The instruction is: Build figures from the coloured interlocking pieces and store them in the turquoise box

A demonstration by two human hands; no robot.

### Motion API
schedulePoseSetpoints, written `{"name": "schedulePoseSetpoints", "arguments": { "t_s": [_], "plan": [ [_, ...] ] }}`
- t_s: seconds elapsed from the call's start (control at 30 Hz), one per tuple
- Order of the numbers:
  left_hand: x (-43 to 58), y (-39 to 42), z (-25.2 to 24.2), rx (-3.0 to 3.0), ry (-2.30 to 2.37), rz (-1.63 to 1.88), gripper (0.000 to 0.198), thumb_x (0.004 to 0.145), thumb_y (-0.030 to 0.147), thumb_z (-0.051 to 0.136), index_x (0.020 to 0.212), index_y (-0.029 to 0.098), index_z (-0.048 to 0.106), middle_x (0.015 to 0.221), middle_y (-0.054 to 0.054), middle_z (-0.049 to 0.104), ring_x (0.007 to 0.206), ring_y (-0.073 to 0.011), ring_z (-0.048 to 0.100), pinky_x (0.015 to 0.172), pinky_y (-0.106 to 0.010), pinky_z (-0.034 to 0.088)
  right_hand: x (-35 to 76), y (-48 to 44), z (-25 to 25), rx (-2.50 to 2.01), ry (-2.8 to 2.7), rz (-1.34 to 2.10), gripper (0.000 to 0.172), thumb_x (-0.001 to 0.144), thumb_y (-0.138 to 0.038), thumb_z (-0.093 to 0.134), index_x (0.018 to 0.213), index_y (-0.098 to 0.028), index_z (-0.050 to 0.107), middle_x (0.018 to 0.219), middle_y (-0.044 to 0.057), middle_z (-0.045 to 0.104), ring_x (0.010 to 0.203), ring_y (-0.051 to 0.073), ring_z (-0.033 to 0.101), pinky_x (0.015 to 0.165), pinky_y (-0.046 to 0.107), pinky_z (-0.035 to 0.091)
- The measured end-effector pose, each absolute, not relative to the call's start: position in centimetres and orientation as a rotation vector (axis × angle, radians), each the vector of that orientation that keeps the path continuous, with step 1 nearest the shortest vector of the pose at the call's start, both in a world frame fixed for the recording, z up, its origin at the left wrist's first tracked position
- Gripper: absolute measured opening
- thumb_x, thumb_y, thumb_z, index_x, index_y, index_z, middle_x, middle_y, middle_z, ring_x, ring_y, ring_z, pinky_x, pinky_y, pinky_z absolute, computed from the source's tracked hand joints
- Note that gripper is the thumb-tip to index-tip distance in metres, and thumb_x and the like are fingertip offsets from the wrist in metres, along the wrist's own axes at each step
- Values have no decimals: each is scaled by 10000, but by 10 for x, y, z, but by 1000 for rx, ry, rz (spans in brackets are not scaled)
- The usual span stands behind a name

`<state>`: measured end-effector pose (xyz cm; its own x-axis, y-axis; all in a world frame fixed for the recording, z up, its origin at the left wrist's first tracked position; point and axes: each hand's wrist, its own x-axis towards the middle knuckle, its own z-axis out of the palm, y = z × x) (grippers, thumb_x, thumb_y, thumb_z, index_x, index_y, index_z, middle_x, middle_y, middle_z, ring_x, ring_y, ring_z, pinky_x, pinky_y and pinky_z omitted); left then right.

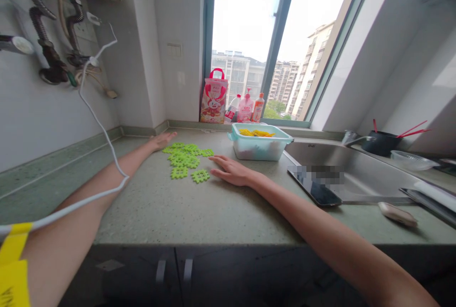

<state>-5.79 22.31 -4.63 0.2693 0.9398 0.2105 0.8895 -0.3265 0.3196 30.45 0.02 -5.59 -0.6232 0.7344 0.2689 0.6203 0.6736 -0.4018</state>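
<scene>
Head view: at far left, a white cable [76,206] crosses in front of the left forearm. Left hand [164,142] is extended, fingers straight and unclenched, just beside the far-left edge of the green pieces [183,158]. Said pieces, flat with notched edges, lie on the countertop [160,216] between the two hands; several overlap in a heap, and two lie along its near side. Further right, a pink bag [213,100] stands upright by the window. Right hand [231,171] is low over the surface, fingers stretched out and thumb apart, fingertips at the heap's right side; contact cannot be determined. Behind that hand stands a pale blue tub [261,150] containing yellow pieces [256,133]. A dark phone [317,188] lies at the near-left rim of the sink [374,178].
</scene>
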Motion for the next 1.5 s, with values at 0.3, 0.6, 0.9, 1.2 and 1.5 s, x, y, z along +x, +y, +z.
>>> {"name": "schedulePoseSetpoints", "arguments": {
  "t_s": [0.3,0.6,0.9,1.2,1.5],
  "plan": [
    [-42,161,-51,2545,1271,465,964,959,823,127,1595,171,442,1628,-158,436,1497,-311,430,1238,-442,318,296,11,-66,-1062,-2398,320,708,1039,-629,456,1583,-178,420,1633,186,415,1502,297,428,1271,482,312],
    [-11,86,-43,2672,1063,294,833,964,819,362,1604,292,442,1687,-114,348,1558,-309,320,1284,-466,242,297,39,-74,-1136,-2388,293,639,1057,-484,467,1607,-164,402,1663,184,378,1539,309,378,1274,497,302],
    [0,53,-30,2766,870,269,781,993,767,392,1630,314,388,1682,-76,362,1525,-313,368,1272,-430,252,319,23,-63,-1107,-2430,59,734,921,-218,596,1615,-140,370,1391,182,656,1241,278,647,1093,442,490],
    [-17,62,-10,2800,976,380,594,1020,661,419,1306,235,717,1298,-86,709,1180,-273,655,1051,-343,468,314,19,-50,-1050,-2549,-47,357,968,-347,639,1267,-181,741,1341,161,701,1255,301,655,1114,441,486],
    [-22,67,-14,2666,1088,343,592,849,737,606,1196,289,779,1225,-54,764,1114,-292,681,984,-340,511,313,11,-41,-938,-2582,61,252,933,-362,699,1122,-218,782,1140,90,780,1077,257,722,983,365,538]
  ]
}}
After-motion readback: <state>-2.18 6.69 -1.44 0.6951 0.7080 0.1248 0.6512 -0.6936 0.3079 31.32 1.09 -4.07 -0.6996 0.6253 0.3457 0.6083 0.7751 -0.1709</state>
